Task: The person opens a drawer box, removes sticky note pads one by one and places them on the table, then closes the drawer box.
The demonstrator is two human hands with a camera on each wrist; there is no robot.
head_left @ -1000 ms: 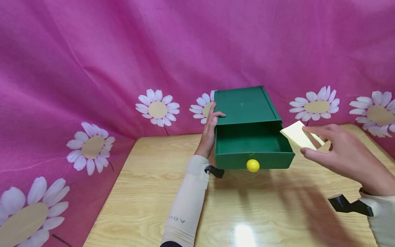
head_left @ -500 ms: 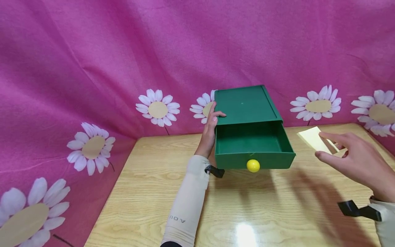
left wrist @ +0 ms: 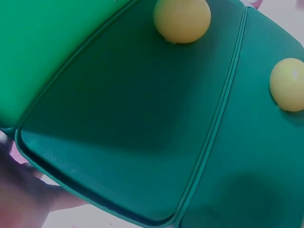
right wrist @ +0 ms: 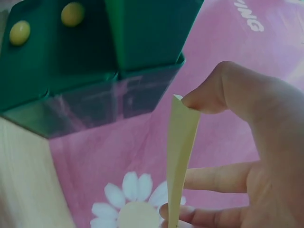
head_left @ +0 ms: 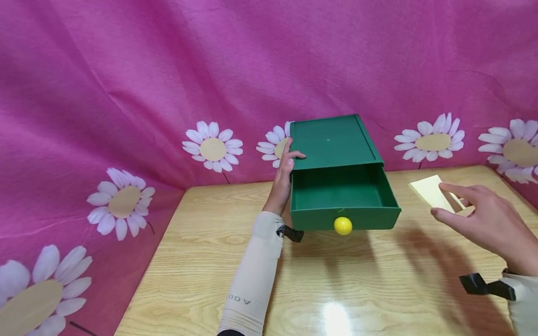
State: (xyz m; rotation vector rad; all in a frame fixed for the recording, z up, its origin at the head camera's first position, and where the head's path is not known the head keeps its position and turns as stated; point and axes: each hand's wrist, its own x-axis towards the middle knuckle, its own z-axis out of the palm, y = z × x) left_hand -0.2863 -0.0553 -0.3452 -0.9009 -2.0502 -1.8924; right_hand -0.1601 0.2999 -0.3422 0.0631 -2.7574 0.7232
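A green drawer cabinet (head_left: 334,142) with a round yellow knob (head_left: 343,226) has its top drawer (head_left: 311,218) pulled out; the inside shows bare green plastic. Against the cabinet's left side rests my left hand (head_left: 282,179), its fingers extended and one laid over the top edge. To the right of the drawer, my right hand (head_left: 487,212) pinches a pale yellow sticky note pad (head_left: 428,190) between thumb and fingers, above the table. The right wrist view shows the pad (right wrist: 179,156) nearly edge-on, thumb at one end and fingertips at the other.
Below the open drawer, two more drawer fronts (left wrist: 142,104) with yellow knobs appear in the left wrist view. The cabinet stands on a light wooden table (head_left: 201,252), before a pink cloth (head_left: 235,56) with printed white daisies. A black strap piece (head_left: 487,285) sits at the right wrist.
My right hand has drawn back to the right with the sticky note pad, away from the drawer's corner. The left hand and the drawer hold their places.
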